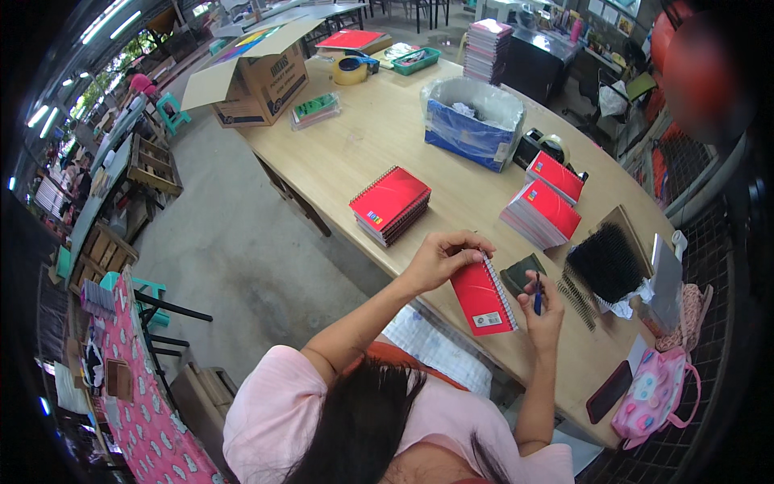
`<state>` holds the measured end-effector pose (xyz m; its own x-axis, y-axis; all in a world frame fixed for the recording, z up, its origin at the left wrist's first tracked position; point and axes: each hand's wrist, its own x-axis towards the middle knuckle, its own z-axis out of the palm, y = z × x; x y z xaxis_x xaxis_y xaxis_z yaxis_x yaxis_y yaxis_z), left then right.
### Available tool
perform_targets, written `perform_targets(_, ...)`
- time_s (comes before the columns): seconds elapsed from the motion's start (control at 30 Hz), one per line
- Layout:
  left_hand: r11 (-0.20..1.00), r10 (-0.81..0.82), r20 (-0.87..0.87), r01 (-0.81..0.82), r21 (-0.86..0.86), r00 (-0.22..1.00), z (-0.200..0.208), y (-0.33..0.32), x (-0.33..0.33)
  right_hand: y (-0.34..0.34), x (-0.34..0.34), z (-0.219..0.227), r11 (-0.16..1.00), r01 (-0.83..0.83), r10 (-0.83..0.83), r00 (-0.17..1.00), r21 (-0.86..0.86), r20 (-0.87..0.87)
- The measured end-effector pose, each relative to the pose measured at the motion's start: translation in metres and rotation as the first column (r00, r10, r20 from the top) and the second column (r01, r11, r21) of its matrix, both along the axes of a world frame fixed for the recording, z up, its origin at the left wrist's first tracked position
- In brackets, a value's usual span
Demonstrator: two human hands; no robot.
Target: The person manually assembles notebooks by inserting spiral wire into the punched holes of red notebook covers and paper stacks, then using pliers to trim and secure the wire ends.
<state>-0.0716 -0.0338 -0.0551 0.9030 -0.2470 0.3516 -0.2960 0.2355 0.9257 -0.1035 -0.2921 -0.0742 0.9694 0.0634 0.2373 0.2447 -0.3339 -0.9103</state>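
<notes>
A red notebook with a wire spiral along its right side is in my left hand, whose fingers pinch its upper end by the spiral. Close to the spiral's lower part, my right hand is closed round a small tool with a dark blue handle; its exact kind is too small to tell. Just beyond the notebook lies a dark green block. Loose wire spirals lie right of my right hand, beside a dense bundle of black spirals.
Red spiral notebooks are stacked ahead-left; red-covered stacks stand ahead-right. Behind them are a blue plastic-lined box and a tape dispenser. A carton sits far left. A phone and pink pouch lie near right.
</notes>
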Motion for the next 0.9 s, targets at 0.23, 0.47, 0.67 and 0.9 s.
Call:
perform_targets(0.23,0.981,-0.098,-0.062,0.107,0.161,0.993,0.009,0.008,0.008,0.006,0.024,0.066,0.835,0.101,0.134,0.917,-0.542,0.377)
perform_targets(0.47,0.972,-0.092,-0.046,0.099,0.212,0.995,0.011,0.002,0.004,0.016,0.036,0.088,0.663,0.232,0.340,0.753,-0.712,0.563)
perform_targets(0.67,0.962,-0.103,-0.124,0.130,0.240,0.987,0.014,0.004,0.005,0.019,0.036,0.089,0.632,0.257,0.375,0.724,-0.731,0.579)
perform_targets(0.9,0.968,-0.110,-0.130,0.136,0.212,0.985,0.011,0.004,0.006,0.019,0.035,0.091,0.626,0.286,0.353,0.726,-0.726,0.590)
